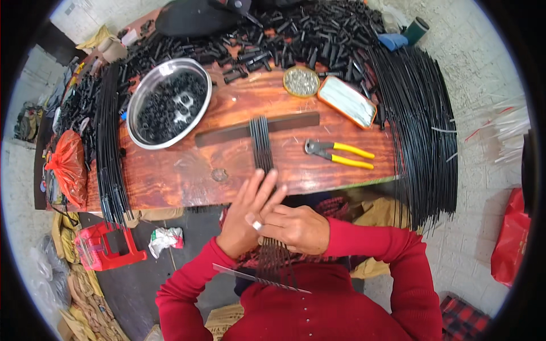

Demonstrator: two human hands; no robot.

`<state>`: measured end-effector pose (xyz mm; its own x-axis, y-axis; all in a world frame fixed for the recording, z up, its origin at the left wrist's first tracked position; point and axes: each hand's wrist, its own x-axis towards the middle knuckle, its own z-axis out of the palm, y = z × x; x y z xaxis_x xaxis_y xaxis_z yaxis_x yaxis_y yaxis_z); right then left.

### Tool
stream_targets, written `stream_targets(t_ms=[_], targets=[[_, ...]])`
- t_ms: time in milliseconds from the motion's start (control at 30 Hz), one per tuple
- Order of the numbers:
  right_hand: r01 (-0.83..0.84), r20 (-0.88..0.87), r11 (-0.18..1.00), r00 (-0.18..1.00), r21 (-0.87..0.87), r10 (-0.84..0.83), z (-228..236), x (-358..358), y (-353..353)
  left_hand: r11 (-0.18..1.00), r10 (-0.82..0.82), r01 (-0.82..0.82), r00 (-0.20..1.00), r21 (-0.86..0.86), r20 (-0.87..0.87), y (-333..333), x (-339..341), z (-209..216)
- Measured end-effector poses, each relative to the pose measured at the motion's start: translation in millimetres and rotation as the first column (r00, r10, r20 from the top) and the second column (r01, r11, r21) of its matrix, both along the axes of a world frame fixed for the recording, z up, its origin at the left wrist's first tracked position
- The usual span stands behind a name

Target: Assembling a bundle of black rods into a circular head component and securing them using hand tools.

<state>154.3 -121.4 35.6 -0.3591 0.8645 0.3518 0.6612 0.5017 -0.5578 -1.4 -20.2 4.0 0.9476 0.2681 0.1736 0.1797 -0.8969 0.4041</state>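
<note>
We see slim black rods (261,149), smooth and faintly glossy, fanned side by side from a flat dark bar (222,134) on the table (187,176), past its near edge and over the lap, where a thin, straight strip (239,273) crosses them. The left hand (244,206) lies across them, fingers stretched out; the right hand (298,228) curls its fingers around them. Around these, we find streaky reddish wood, yellow-handled pliers (326,152), a round, shiny metal bowl (133,116) of small black rings (165,111), and a thick, wiry sheaf (418,136).
</note>
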Motion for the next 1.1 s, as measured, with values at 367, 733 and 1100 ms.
stream_targets(t_ms=[367,733,1100], targets=[[-0.010,-0.031,0.997,1.000,-0.075,0.007,3,3,-7,0.999,0.033,-0.032,0.999,0.010,-0.043,-3,-1,-2],[0.022,-0.094,0.994,0.995,-0.111,-0.033,1,4,-8,0.998,-0.002,0.002,1.000,-0.057,0.005,-5,-3,-9],[0.021,-0.050,0.998,0.998,-0.051,-0.024,15,13,-5,0.990,0.033,-0.024,0.997,-0.142,0.063,1,4,-3]])
